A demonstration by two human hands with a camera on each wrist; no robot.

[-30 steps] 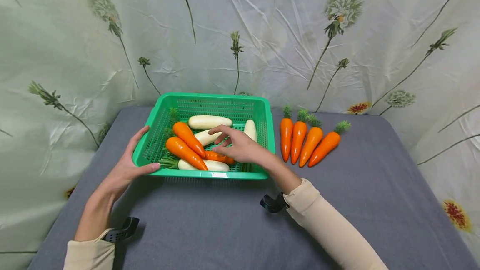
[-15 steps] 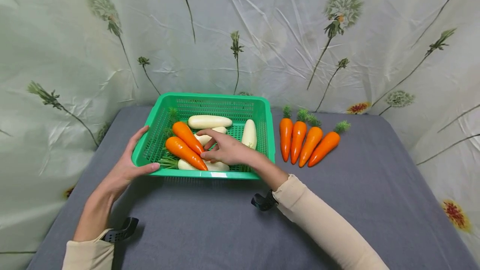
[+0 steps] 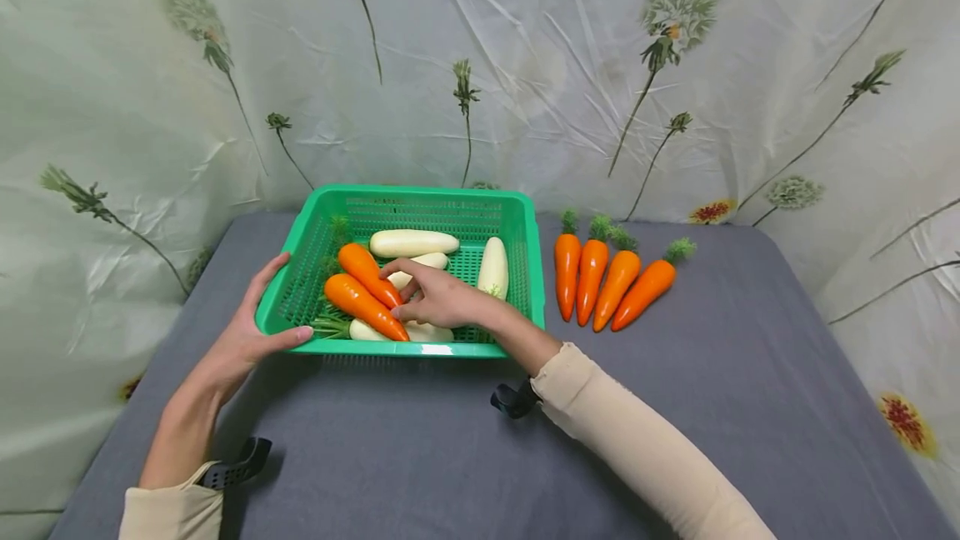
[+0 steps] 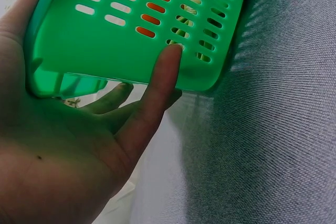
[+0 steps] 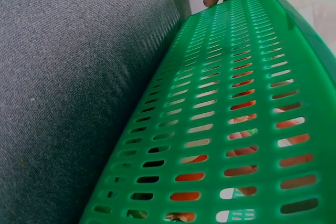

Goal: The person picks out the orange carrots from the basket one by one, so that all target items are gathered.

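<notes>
My left hand [image 3: 255,323] holds the near left corner of a green plastic basket [image 3: 536,273], thumb on the front rim and fingers along the left side. Inside, my right hand [image 3: 442,294] reaches over the vegetables and pinches the tapered end of the upper orange carrot [image 3: 360,263], thumb near its tip. A second carrot [image 3: 360,302] lies just below it. White radishes rest around them: one radish [image 3: 412,242] at the back, one upright radish [image 3: 492,265] at the right, others partly hidden beneath hand and carrots. Through the slots in the right wrist view, orange shows.
Several carrots [image 3: 592,273] with green tops lie in a row on the grey cloth [image 3: 720,373] to the basket's right. A flower-printed curtain [image 3: 562,65] hangs behind and at both sides of the table.
My right hand has moved left inside the basket, onto the upper carrot's lower end, covering the orange carrot seen low in the middle before. My left hand stays at the basket corner.
</notes>
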